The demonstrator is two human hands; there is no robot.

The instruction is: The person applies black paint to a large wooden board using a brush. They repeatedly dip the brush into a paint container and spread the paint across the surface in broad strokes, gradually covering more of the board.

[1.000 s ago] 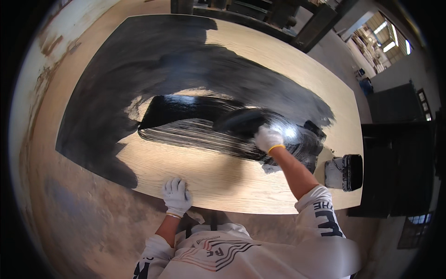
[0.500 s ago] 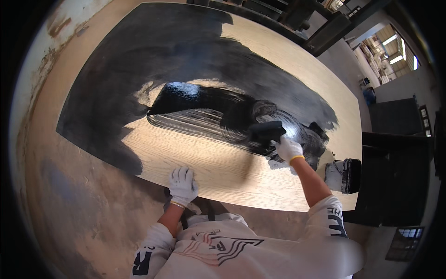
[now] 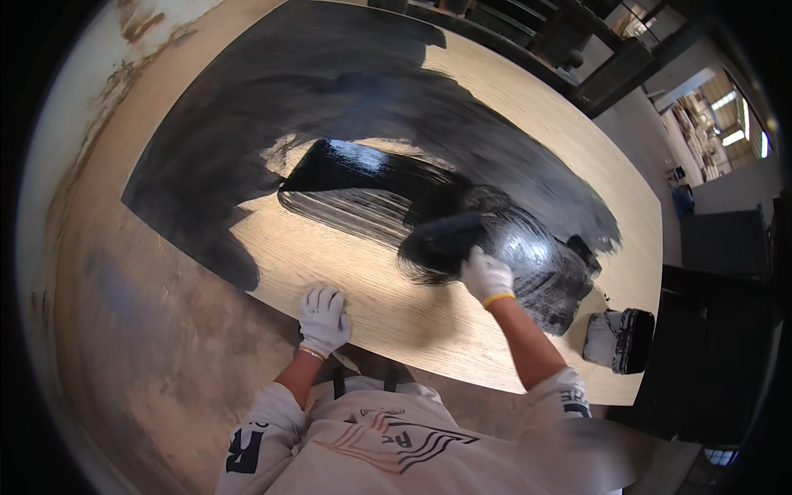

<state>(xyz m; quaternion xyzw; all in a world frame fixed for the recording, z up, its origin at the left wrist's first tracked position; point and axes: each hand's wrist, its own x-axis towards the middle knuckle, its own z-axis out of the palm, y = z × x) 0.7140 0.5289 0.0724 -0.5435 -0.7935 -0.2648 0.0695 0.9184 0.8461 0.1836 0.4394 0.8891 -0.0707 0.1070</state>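
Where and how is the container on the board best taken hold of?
I would probably grip the container by its pale side wall, coming from the left: that flat side faces inward over the board, while the rim looks smeared black.

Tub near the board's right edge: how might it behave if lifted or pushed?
The tub may feel slippery, since its wall looks smeared. A push toward the nearby edge of the board could tip it off. Its weight is uncertain: the dark opening hides how full it is.

Two gloved hands (image 3: 324, 319) (image 3: 487, 275), one black brush (image 3: 451, 237), one wooden panel (image 3: 392, 318), one smeared bucket (image 3: 606, 338)
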